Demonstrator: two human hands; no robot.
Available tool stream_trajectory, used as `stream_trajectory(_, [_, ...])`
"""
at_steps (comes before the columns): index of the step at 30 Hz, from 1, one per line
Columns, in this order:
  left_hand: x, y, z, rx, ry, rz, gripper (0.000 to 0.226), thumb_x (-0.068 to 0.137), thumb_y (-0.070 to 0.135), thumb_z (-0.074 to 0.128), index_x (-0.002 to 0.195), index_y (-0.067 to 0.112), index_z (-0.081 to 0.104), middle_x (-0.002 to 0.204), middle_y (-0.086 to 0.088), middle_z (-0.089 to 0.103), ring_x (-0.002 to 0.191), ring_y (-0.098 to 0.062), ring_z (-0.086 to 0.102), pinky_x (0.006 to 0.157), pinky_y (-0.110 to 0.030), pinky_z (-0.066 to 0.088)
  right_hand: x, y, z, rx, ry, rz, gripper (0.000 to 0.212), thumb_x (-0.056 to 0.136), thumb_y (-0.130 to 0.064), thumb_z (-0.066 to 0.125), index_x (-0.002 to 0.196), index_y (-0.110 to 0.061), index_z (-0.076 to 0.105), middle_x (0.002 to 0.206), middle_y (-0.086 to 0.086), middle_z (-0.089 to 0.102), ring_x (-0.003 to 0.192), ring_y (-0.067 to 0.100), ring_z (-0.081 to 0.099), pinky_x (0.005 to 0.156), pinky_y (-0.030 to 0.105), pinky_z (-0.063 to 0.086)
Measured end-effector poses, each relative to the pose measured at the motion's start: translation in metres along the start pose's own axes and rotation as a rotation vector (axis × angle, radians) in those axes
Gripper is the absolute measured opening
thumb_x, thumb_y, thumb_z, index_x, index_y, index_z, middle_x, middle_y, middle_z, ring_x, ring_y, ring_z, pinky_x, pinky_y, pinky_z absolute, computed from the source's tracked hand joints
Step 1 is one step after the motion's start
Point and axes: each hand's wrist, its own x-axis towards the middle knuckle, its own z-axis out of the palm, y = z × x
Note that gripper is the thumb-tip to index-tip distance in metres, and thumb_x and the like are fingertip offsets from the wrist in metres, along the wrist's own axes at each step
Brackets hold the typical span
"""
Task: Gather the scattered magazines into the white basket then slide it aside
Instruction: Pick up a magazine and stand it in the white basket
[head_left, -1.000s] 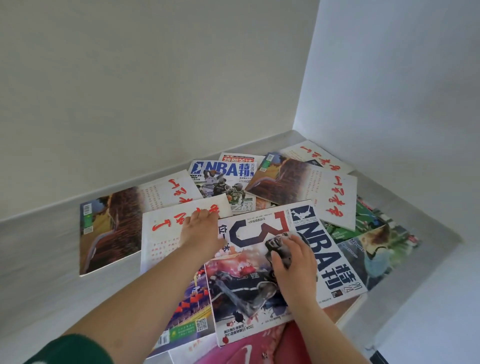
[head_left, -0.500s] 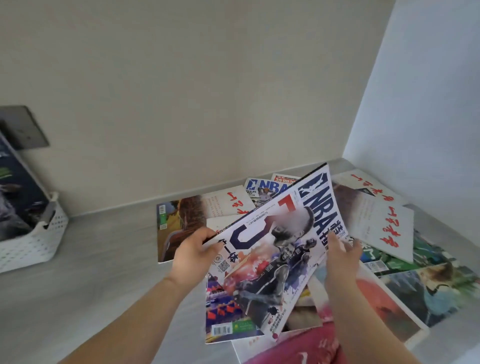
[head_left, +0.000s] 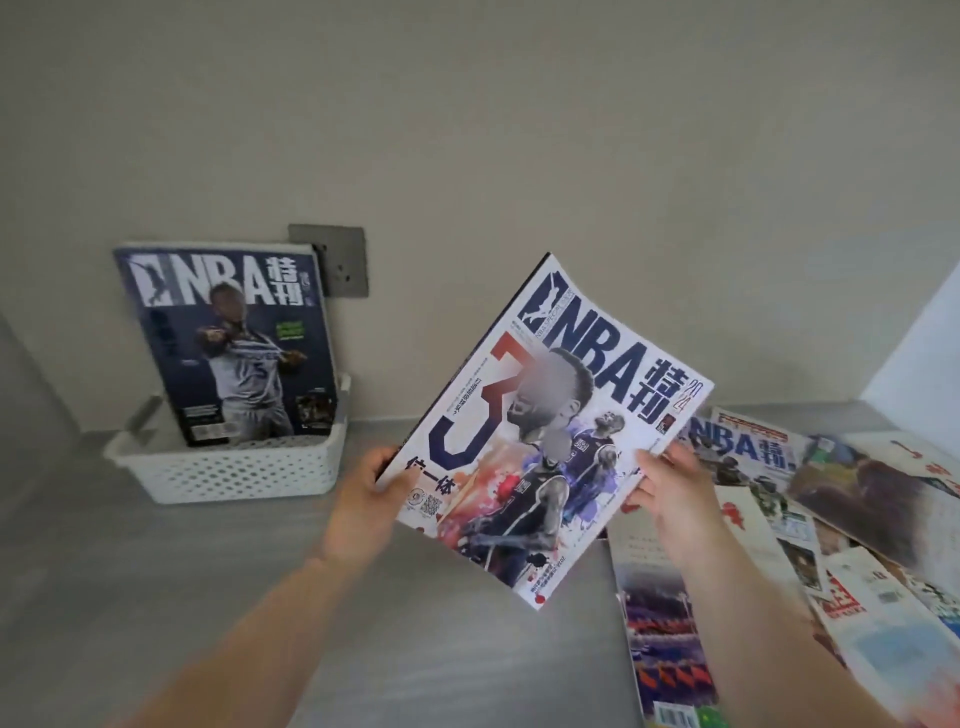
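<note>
Holding one NBA magazine (head_left: 545, 441) tilted in mid-air, centre frame. Left hand (head_left: 363, 499) grips its 8 o'clock edge and right hand (head_left: 670, 488) grips its 4 o'clock edge. One white basket (head_left: 228, 467) sits at 9 o'clock on the counter (head_left: 156, 597), with one dark magazine (head_left: 228, 343) standing in it. Loose pile (head_left: 857, 519) at 3–5 o'clock, overlapping: six or more, exact count unclear. One wall socket (head_left: 337, 260) behind the basket.

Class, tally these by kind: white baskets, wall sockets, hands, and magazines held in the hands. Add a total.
Baskets: 1, the white basket
Sockets: 1, the wall socket
Hands: 2, the left hand and the right hand
Magazines held: 1, the lifted NBA magazine
Total: 5
</note>
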Motion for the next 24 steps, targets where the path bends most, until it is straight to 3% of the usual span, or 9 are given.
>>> stream_trajectory(4, [0.026,-0.021,-0.066,0.070,0.074,0.076,0.011,0.083,0.008,0.056,0.085,0.017,0.051,0.072,0.012,0.055,0.066,-0.007,0.051,0.056,-0.016,0.036,-0.008,-0.011,0.077,-0.003,-0.068,-0.084,0.017,0.088,0.000,0.047,0.092,-0.014,0.055,0.091,0.001,0.062,0.079,0.016,0.060,0.061,0.028,0.046])
stream_trajectory(9, [0.062,-0.037,-0.133,0.021,-0.033,0.078,0.036,0.081,-0.007,0.052,0.107,0.019,0.050,0.097,0.006,0.059,0.081,-0.008,0.057,0.057,-0.015,0.043,-0.018,-0.024,0.166,-0.066,-0.121,-0.209,0.015,0.088,-0.001,0.045,0.092,-0.013,0.052,0.093,0.006,0.062,0.077,0.023,0.060,0.066,0.035,0.050])
stream_trajectory(12, [0.083,-0.039,-0.159,0.033,0.011,0.129,0.040,0.082,-0.004,0.053,0.115,0.018,0.051,0.099,0.007,0.058,0.088,-0.011,0.057,0.066,-0.017,0.045,-0.022,-0.032,0.211,-0.124,-0.134,-0.300,0.015,0.087,0.002,0.044,0.094,-0.010,0.050,0.095,0.009,0.061,0.080,0.025,0.059,0.069,0.039,0.050])
stream_trajectory(15, [0.106,-0.033,-0.187,0.062,0.128,0.183,0.032,0.085,0.007,0.053,0.114,0.020,0.052,0.093,0.011,0.057,0.074,0.003,0.055,0.051,-0.002,0.041,-0.020,-0.045,0.246,-0.133,-0.157,-0.348,0.018,0.087,0.001,0.046,0.079,-0.014,0.051,0.081,0.003,0.062,0.070,0.020,0.057,0.067,0.037,0.048])
stream_trajectory(19, [0.135,-0.031,-0.224,0.120,0.197,0.165,0.021,0.084,0.008,0.054,0.105,0.011,0.051,0.083,0.002,0.059,0.070,-0.010,0.057,0.065,-0.024,0.045,-0.016,-0.059,0.289,-0.202,-0.199,-0.416,0.027,0.087,-0.002,0.048,0.069,-0.022,0.047,0.070,0.008,0.058,0.071,0.025,0.050,0.070,0.042,0.045])
stream_trajectory(22, [0.154,-0.034,-0.245,0.099,0.291,0.162,0.021,0.083,0.003,0.055,0.103,0.007,0.054,0.081,0.005,0.056,0.064,-0.003,0.051,0.054,-0.014,0.036,-0.013,-0.063,0.320,-0.223,-0.231,-0.474,0.027,0.087,-0.003,0.048,0.068,-0.023,0.046,0.068,0.009,0.055,0.070,0.024,0.046,0.063,0.036,0.039])
stream_trajectory(24, [0.166,-0.033,-0.257,0.048,0.358,0.153,0.022,0.082,0.000,0.054,0.104,0.003,0.054,0.088,0.000,0.056,0.067,-0.007,0.052,0.050,-0.009,0.039,-0.010,-0.067,0.340,-0.206,-0.220,-0.519,0.028,0.086,-0.002,0.047,0.070,-0.026,0.046,0.074,0.009,0.058,0.067,0.021,0.049,0.059,0.031,0.042])
